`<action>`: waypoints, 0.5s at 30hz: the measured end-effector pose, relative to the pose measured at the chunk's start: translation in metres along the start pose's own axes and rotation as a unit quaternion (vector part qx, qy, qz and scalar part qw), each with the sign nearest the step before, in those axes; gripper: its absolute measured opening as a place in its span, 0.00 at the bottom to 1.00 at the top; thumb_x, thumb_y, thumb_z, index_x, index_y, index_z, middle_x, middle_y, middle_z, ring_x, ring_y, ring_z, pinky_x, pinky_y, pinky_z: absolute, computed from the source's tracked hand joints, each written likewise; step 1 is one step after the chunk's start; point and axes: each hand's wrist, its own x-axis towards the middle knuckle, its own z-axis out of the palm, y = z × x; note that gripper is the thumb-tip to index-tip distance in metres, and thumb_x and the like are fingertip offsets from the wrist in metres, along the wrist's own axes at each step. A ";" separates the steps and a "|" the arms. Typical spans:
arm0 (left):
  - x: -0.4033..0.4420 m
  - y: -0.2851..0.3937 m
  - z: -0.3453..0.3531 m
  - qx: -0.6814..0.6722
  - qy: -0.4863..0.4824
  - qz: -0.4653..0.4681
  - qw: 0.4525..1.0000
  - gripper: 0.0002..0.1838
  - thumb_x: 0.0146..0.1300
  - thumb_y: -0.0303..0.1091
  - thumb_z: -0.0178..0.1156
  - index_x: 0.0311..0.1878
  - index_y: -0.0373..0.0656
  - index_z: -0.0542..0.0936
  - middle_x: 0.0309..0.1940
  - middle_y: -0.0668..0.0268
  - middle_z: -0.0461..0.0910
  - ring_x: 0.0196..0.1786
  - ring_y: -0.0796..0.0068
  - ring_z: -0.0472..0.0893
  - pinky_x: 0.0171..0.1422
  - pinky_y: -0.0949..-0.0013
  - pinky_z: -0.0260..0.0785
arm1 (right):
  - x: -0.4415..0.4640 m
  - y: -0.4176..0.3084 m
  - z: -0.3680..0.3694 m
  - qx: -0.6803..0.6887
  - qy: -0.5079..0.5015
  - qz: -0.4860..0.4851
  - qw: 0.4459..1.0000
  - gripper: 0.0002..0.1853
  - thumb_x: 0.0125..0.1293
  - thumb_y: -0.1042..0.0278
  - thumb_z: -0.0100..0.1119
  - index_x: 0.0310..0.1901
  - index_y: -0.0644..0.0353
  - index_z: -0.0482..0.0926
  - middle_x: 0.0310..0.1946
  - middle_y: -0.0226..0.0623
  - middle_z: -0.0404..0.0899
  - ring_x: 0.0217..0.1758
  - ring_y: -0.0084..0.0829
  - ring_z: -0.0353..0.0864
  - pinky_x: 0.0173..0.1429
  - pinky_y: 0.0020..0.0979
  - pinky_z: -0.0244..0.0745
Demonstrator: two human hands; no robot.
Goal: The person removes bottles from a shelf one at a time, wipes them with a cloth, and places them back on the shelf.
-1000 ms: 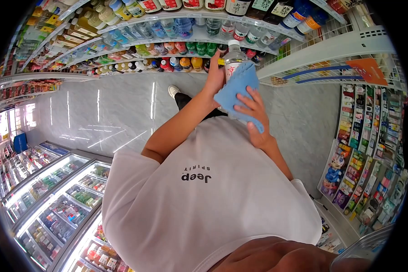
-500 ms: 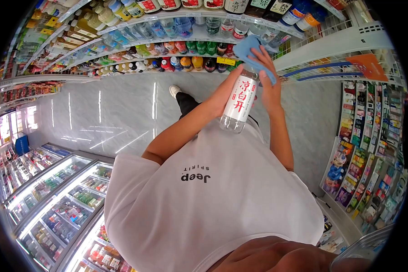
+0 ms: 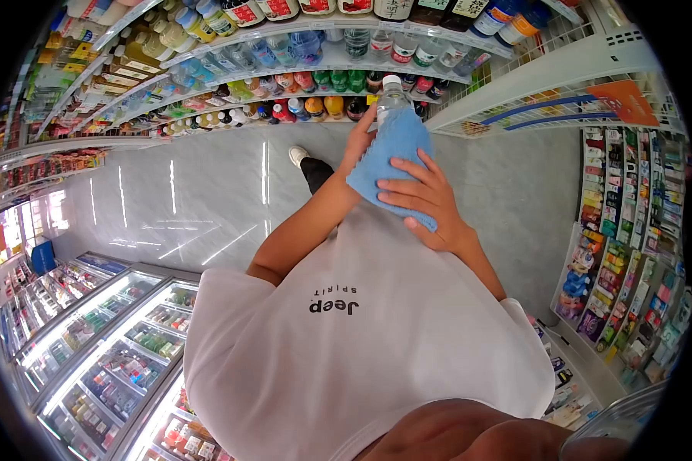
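Note:
A clear plastic bottle (image 3: 393, 94) with a white cap points away from my body, toward the shelves. Wrapped around its left side is my left hand (image 3: 359, 147), partly hidden behind the cloth. The blue cloth (image 3: 388, 154) lies over the bottle's label and lower part, so only the cap and shoulder show. My right hand (image 3: 425, 194) presses the cloth against the bottle with its fingers spread across it.
Shelves of bottled drinks (image 3: 300, 63) curve across the top. A white wire-sided rack (image 3: 530, 100) stands at the upper right, packaged goods (image 3: 623, 238) at the right. Glass-topped display cases (image 3: 123, 338) fill the lower left. Grey floor (image 3: 223, 184) lies between.
Half a second ago the cloth was near the bottle's top and the label showed. Since then my right hand and the cloth have moved down over the label, and the bottle has shifted toward the shelves.

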 end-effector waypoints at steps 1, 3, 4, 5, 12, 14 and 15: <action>-0.003 0.001 0.007 -0.002 0.025 -0.007 1.000 0.35 0.73 0.64 0.44 0.61 0.40 0.76 0.52 0.57 0.81 0.54 0.61 0.83 0.62 0.57 0.76 | -0.004 -0.002 -0.001 0.011 -0.005 -0.008 1.000 0.21 0.72 0.54 0.46 0.57 0.55 0.81 0.62 0.33 0.78 0.72 0.40 0.69 0.79 0.54 0.49; 0.003 -0.003 0.001 0.000 0.049 0.000 0.999 0.39 0.71 0.68 0.44 0.62 0.39 0.74 0.51 0.55 0.81 0.53 0.58 0.83 0.60 0.55 0.77 | -0.018 -0.002 0.005 0.268 0.156 0.098 0.946 0.25 0.75 0.50 0.42 0.61 0.59 0.77 0.64 0.38 0.76 0.72 0.39 0.68 0.78 0.50 0.53; 0.004 -0.004 -0.002 0.002 0.062 0.002 0.998 0.41 0.70 0.70 0.43 0.62 0.38 0.73 0.50 0.54 0.81 0.53 0.57 0.83 0.59 0.53 0.77 | -0.024 -0.001 0.009 0.389 0.232 0.146 0.879 0.27 0.76 0.48 0.40 0.63 0.61 0.75 0.65 0.40 0.75 0.73 0.39 0.68 0.77 0.49 0.55; 0.004 -0.006 -0.005 0.026 0.090 0.004 0.996 0.43 0.69 0.72 0.43 0.63 0.37 0.72 0.49 0.52 0.81 0.52 0.55 0.83 0.58 0.52 0.78 | -0.029 0.006 0.006 0.425 0.342 0.227 0.807 0.29 0.76 0.46 0.39 0.64 0.61 0.72 0.65 0.43 0.74 0.72 0.39 0.69 0.76 0.48 0.57; 0.000 0.000 -0.028 0.068 0.061 -0.028 0.995 0.40 0.68 0.64 0.37 0.65 0.34 0.66 0.50 0.42 0.79 0.38 0.50 0.85 0.42 0.53 0.83 | -0.052 0.121 -0.011 0.632 0.557 0.300 0.447 0.29 0.78 0.47 0.38 0.67 0.62 0.68 0.68 0.40 0.71 0.71 0.41 0.68 0.77 0.47 0.58; -0.003 -0.003 -0.024 0.060 0.035 -0.029 0.997 0.39 0.68 0.63 0.38 0.64 0.34 0.66 0.49 0.43 0.79 0.37 0.51 0.84 0.41 0.53 0.83 | -0.073 0.156 0.009 0.665 0.557 0.256 0.427 0.28 0.77 0.48 0.39 0.68 0.61 0.68 0.69 0.39 0.70 0.71 0.42 0.68 0.77 0.48 0.58; -0.004 -0.005 -0.023 0.056 0.023 -0.030 0.998 0.39 0.68 0.63 0.38 0.64 0.34 0.66 0.49 0.43 0.80 0.37 0.52 0.84 0.41 0.54 0.83 | -0.068 0.153 0.009 0.662 0.565 0.253 0.423 0.28 0.77 0.48 0.40 0.67 0.61 0.68 0.69 0.39 0.70 0.72 0.42 0.68 0.77 0.48 0.57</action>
